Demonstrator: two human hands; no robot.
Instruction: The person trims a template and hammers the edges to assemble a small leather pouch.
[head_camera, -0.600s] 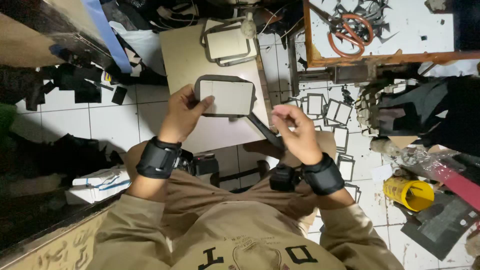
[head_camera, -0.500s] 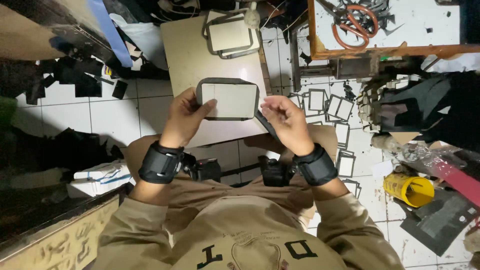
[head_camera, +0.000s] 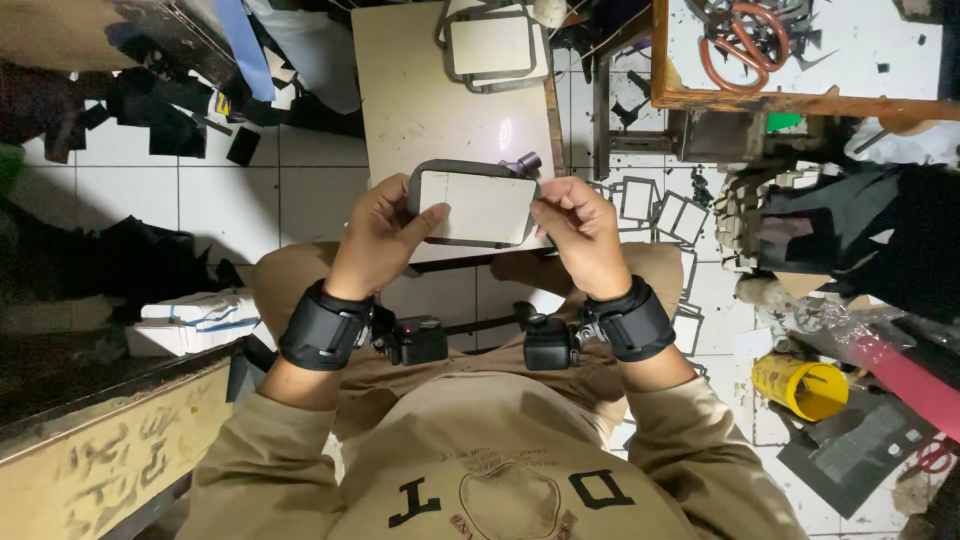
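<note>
- Left hand (head_camera: 375, 235) has its fingers clamped on the left edge of a pale rectangular panel with a dark grey border (head_camera: 474, 204).
- Right hand (head_camera: 583, 230) pinches the right edge.
- The panel is held above the cream surface (head_camera: 420, 100).

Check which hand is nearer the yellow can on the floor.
Right. The right hand grips the framed panel on the same side as the yellow can; the left hand holds the panel's far edge.

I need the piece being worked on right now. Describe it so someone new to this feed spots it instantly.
Start at the pale worktable running up the middle of the view. Over its near edge, the left hand and right hand hold a rounded rectangular panel, cream with a dark grey border. Similar panels lie stacked at the far end; only this one is held.
</note>
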